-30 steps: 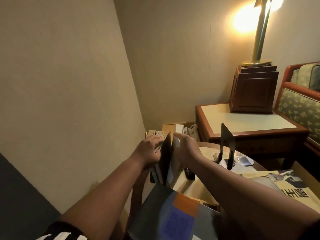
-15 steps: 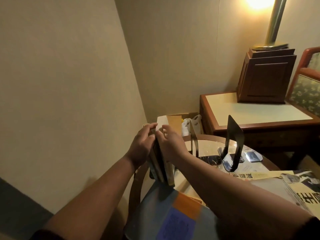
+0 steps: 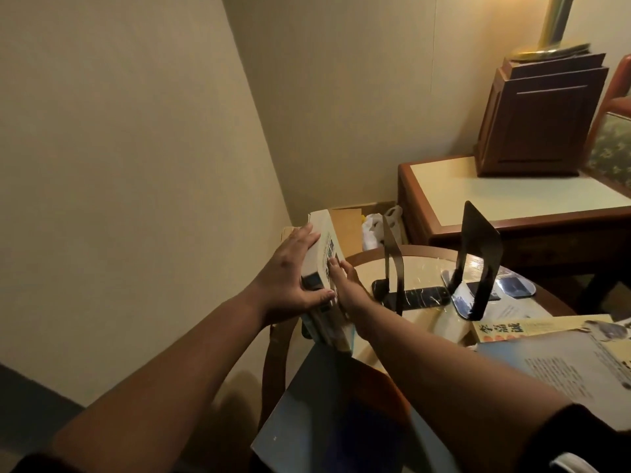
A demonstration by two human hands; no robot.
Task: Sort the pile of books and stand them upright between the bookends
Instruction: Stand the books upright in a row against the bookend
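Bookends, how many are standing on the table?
2. The left bookend stands just beside the right hand; the right bookend stands farther right, near the table's far edge. Another might be hidden behind the held books.

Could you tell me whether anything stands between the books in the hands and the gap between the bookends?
Yes. The left bookend stands upright between the books and the gap; the right bookend is beyond it. The books would likely need lifting over it.
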